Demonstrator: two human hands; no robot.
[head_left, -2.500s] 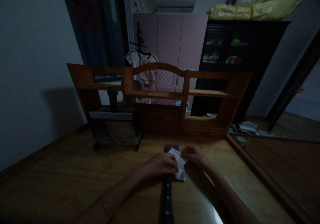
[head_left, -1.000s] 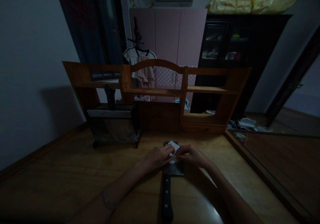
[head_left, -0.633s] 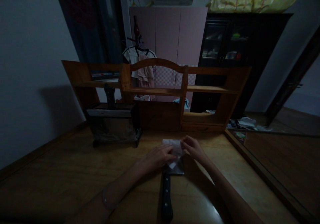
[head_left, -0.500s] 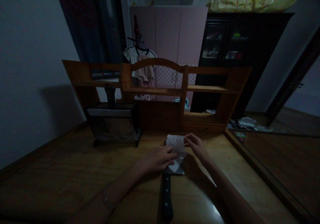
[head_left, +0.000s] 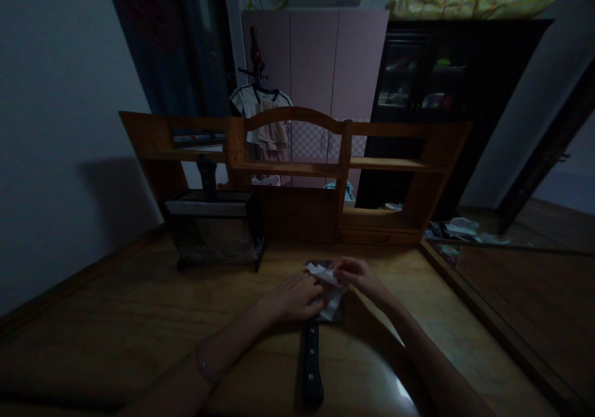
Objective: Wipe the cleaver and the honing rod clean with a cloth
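A cleaver lies flat on the wooden desk, its black riveted handle (head_left: pixel 312 364) pointing toward me and its broad blade (head_left: pixel 318 263) partly covered. Crumpled over the blade is a white tissue (head_left: pixel 332 305). My left hand (head_left: pixel 297 296) rests on the tissue's left side, fingers laid out over it and the blade. At the far right edge of the tissue, my right hand (head_left: pixel 356 274) pinches it between thumb and fingers, folding it back toward me. Part of the blade is hidden under the tissue and hands.
A knife block (head_left: pixel 214 231) with a black-handled knife (head_left: pixel 207 178) stands at the back left of the desk (head_left: pixel 116 318). Behind runs a wooden shelf unit (head_left: pixel 292 169). A raised wooden edge (head_left: pixel 488 318) borders the right side.
My right hand has moved left and toward me, bringing the tissue's far edge over. The far end of the blade now shows. My left hand stays on the tissue.
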